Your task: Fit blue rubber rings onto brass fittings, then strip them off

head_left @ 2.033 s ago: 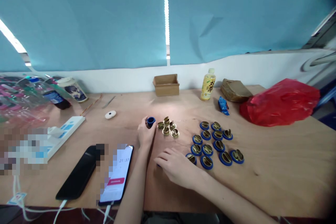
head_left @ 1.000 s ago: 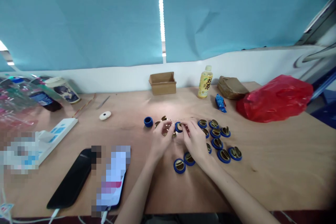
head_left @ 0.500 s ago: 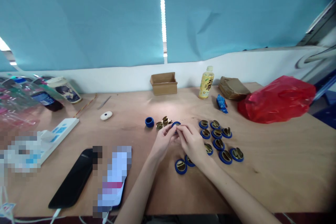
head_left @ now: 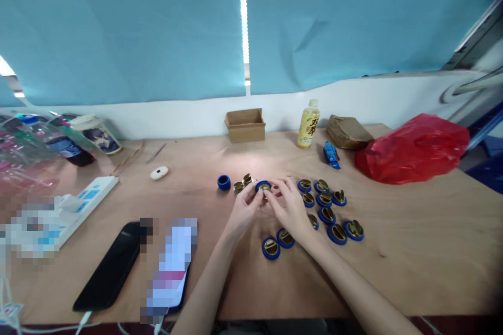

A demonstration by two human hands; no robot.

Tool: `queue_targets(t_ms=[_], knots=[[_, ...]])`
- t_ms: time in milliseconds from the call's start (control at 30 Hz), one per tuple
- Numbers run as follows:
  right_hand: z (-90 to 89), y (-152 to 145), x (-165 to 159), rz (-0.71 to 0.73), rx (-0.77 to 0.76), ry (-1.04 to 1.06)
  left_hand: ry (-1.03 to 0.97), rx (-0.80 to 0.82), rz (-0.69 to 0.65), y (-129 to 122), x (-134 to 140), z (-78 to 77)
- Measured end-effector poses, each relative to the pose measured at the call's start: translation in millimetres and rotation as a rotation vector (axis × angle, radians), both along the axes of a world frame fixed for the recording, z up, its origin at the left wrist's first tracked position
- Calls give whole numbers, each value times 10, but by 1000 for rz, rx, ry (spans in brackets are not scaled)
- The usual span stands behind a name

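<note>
Between the fingers of both hands is a blue ring with a gold metal clip piece (head_left: pixel 264 186) in it. My left hand (head_left: pixel 245 209) grips its left side, and my right hand (head_left: pixel 286 207) has thumb and fingertips on its right side. Loose gold clip pieces (head_left: pixel 242 184) lie just beyond my left fingers, beside a stack of blue rings (head_left: pixel 223 182). Several blue rings fitted with gold pieces (head_left: pixel 327 215) are spread to the right of my right hand. Two more such ringed pieces (head_left: pixel 271 248) lie nearer, below my hands; my right wrist partly covers another.
At the back stand a cardboard box (head_left: pixel 246 126) and a yellow drink bottle (head_left: pixel 308 124). A red plastic bag (head_left: pixel 416 149) and a brown package (head_left: pixel 348 132) are at right. Two phones, one black (head_left: pixel 112 267), and a white power strip (head_left: pixel 88 204) lie left, near several bottles.
My right hand's fingers have spread and shifted around the held ring, so more of its gold piece shows. Another ringed piece below my right wrist is less covered.
</note>
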State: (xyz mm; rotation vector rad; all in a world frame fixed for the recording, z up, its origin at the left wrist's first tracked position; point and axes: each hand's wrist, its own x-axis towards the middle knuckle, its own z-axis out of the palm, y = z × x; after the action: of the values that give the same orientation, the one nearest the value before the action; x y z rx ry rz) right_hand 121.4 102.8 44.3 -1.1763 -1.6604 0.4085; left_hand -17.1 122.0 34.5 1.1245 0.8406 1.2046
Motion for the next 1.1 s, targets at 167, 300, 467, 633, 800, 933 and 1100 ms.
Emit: queue_targets(t_ms=[167, 300, 467, 633, 800, 933, 1100], knots=[[6, 13, 11, 0, -5, 20, 17, 23, -39, -20, 6, 46], [27, 11, 22, -10, 13, 7, 11, 24, -98, -53, 1, 86], [60, -17, 15, 2, 17, 39, -13, 22, -188, -61, -43, 95], [60, -40, -15, -15, 19, 65, -9, 53, -196, -36, -78, 66], [40, -45, -35, -15, 26, 77, -18, 80, -190, -20, -75, 29], [52, -47, -37, -26, 58, 74, -38, 78, -168, -13, -52, 5], [59, -52, -39, -35, 60, 71, -53, 91, -161, -12, -32, 0]])
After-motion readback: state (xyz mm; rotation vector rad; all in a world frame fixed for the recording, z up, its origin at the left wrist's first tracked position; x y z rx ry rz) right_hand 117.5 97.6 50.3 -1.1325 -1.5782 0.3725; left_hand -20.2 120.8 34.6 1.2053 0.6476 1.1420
